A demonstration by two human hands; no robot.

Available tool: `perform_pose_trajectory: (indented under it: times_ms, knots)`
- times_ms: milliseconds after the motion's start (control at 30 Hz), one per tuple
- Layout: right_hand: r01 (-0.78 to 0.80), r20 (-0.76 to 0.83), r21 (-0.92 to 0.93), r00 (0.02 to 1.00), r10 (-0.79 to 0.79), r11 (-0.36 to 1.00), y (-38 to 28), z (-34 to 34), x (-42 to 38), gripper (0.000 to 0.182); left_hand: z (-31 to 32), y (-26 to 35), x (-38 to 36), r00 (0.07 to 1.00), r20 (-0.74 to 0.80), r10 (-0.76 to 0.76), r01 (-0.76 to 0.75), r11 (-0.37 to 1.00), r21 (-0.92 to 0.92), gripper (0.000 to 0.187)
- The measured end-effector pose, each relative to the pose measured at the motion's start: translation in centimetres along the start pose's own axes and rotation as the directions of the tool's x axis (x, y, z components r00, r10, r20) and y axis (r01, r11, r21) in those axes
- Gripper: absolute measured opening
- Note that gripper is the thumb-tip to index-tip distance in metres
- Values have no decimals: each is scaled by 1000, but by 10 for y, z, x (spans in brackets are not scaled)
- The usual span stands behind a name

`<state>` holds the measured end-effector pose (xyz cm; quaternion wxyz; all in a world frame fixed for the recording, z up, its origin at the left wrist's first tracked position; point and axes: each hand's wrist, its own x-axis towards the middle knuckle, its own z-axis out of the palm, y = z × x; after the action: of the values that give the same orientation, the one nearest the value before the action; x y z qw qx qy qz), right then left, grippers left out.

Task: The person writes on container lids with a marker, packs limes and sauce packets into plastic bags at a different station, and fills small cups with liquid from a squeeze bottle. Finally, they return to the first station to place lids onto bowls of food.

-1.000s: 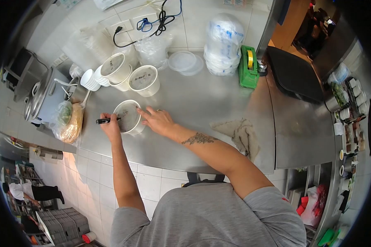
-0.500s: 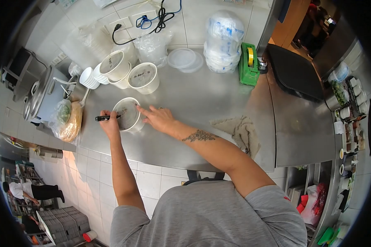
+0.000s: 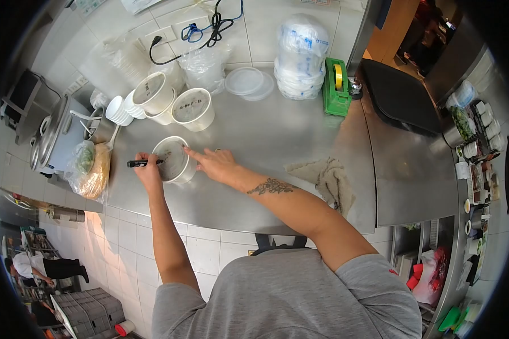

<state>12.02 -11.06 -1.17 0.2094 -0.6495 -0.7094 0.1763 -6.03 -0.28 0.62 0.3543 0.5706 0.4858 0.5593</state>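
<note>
On the steel counter stands a white round tub [image 3: 178,174] with a translucent lid, and some dark writing shows on the lid. My left hand [image 3: 149,171] is closed round a black marker [image 3: 137,164], its tip at the left part of this lid. From the other side my right hand [image 3: 216,164] reaches over with fingers stretched out. Its index finger touches the tub's upper right rim. Just behind, another lidded tub [image 3: 193,116] carries black lettering. A stack of similar tubs [image 3: 152,93], the top one also marked, stands to its left.
Small white cups [image 3: 119,110] and a bagged orange food [image 3: 95,175] lie left. Loose lids [image 3: 245,82], plastic-wrapped containers [image 3: 301,59] and a green tape dispenser [image 3: 336,93] line the back. A cloth [image 3: 329,182] and black tray [image 3: 401,96] are right.
The marker and my left hand have shifted very slightly on the lid. My right index finger stays at the rim. The whole view has moved a little.
</note>
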Motion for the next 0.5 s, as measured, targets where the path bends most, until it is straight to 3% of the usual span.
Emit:
perform_pose_trajectory:
  times_ms: [100, 200, 400, 500]
  knots:
    - [-8, 10, 13, 1000, 8, 1000, -1, -2, 0, 57, 1, 6, -4, 996, 24, -85, 86, 995, -51, 16]
    - [-10, 1, 2, 1000, 10, 1000, -2, -1, -1, 57, 2, -1, -1, 999, 49, 19, -22, 997, 69, 16]
    - [-7, 8, 17, 1000, 7, 1000, -1, -3, -1, 58, 1, 2, -3, 998, 61, -28, 28, 1000, -10, 17]
    - [37, -50, -9, 998, -38, 999, 0, -2, -3, 58, 0, -2, -1, 996, 90, 23, -25, 1000, 18, 19]
